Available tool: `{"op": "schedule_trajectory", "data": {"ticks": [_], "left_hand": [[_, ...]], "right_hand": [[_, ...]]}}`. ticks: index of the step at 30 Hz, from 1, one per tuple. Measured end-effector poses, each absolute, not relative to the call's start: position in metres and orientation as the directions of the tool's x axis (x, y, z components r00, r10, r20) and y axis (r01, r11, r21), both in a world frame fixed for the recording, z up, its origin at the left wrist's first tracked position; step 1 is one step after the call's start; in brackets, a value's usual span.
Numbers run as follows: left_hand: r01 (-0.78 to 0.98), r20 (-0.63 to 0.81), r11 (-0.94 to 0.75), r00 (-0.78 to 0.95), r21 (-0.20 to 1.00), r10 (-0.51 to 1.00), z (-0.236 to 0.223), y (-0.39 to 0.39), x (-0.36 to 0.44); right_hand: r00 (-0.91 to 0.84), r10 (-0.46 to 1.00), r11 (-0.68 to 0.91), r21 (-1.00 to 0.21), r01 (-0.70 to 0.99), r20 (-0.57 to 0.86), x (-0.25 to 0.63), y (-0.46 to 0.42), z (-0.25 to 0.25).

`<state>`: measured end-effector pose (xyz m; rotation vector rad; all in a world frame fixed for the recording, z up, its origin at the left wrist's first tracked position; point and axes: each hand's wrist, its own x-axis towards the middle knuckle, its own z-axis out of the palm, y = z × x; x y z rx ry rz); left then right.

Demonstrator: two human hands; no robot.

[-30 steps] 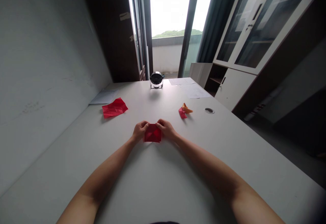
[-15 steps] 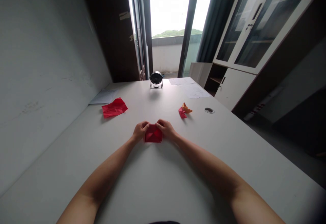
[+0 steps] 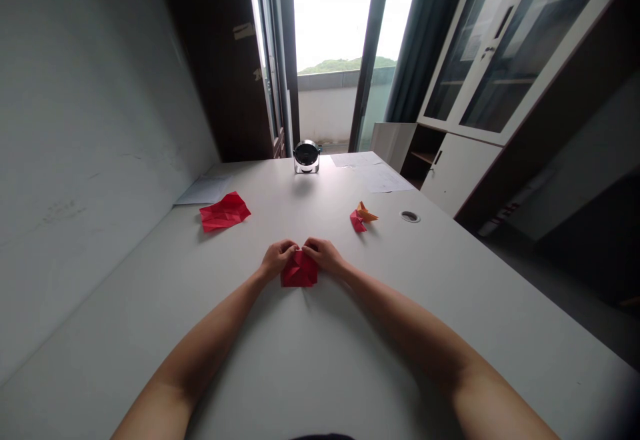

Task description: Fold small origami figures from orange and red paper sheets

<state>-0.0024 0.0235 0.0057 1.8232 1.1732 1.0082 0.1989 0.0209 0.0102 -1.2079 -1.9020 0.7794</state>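
Note:
A folded sheet of red paper (image 3: 299, 272) with crossing creases is between my hands, near the middle of the white table (image 3: 310, 360). My left hand (image 3: 279, 257) pinches its top left edge with thumb and fingers. At the top right edge my right hand (image 3: 321, 253) grips the same paper, its fingertips close to the left ones. The fingers cover the paper's upper corners. Farther off to the left lies another creased red paper (image 3: 225, 213), with lifted edges and touched by neither hand.
Right of my hands sit a small folded red paper piece (image 3: 357, 221) and an orange one (image 3: 367, 213), touching. A round cable hole (image 3: 410, 216) is beyond them. A small round black fan-like device (image 3: 307, 153) stands at the back. White sheets (image 3: 390, 178) lie at the far right.
Both hands have drawn slightly closer together along the paper's top edge. The paper has shifted a little toward me, and its surface now shows raised, angled folds.

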Motion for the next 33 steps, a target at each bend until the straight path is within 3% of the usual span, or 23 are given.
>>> {"op": "schedule_trajectory", "data": {"ticks": [33], "left_hand": [[0.353,0.220,-0.311,0.274,0.883,0.936,0.0124,0.0192,0.0000]], "right_hand": [[-0.312,0.908,0.405,-0.774,0.487,0.279,0.1987,0.0193,0.0124]]}}
